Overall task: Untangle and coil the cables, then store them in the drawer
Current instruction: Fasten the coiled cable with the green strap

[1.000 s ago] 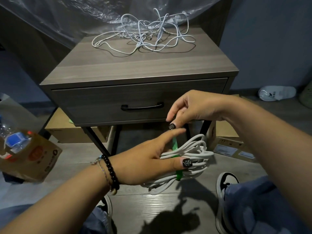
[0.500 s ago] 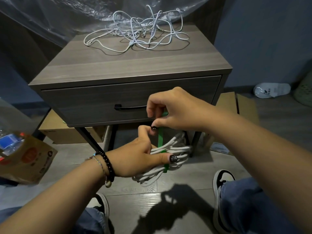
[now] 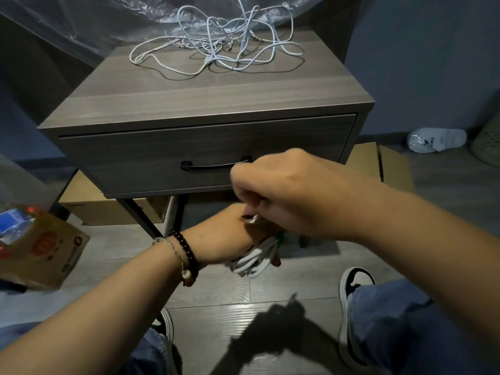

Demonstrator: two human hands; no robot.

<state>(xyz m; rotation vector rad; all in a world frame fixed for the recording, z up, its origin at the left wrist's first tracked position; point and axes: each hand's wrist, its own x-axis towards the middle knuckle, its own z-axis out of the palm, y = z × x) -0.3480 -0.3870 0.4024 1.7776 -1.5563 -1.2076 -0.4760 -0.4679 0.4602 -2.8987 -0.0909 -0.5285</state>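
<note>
My left hand (image 3: 224, 236) grips a coiled bundle of white cable (image 3: 254, 261) low in front of the nightstand. A green tie (image 3: 280, 236) wraps the coil, and only a sliver of it shows. My right hand (image 3: 284, 193) hovers just above with its fingers curled down onto the tie; the fingertips are hidden. A tangle of thin white cables (image 3: 224, 47) lies at the back of the nightstand top (image 3: 205, 101). The drawer (image 3: 151, 161) is closed, and its black handle (image 3: 211, 166) is partly covered by my right hand.
Cardboard boxes (image 3: 108, 209) sit on the floor under and behind the nightstand's black legs. A paper bag (image 3: 43, 247) holding a bottle stands at the left. A white slipper (image 3: 435, 139) lies at the right. My shoes and knees are at the bottom.
My right hand has dropped and turned over the coil, now covering most of the green tie. The coil has shifted a little lower, and the view has moved closer to the nightstand.
</note>
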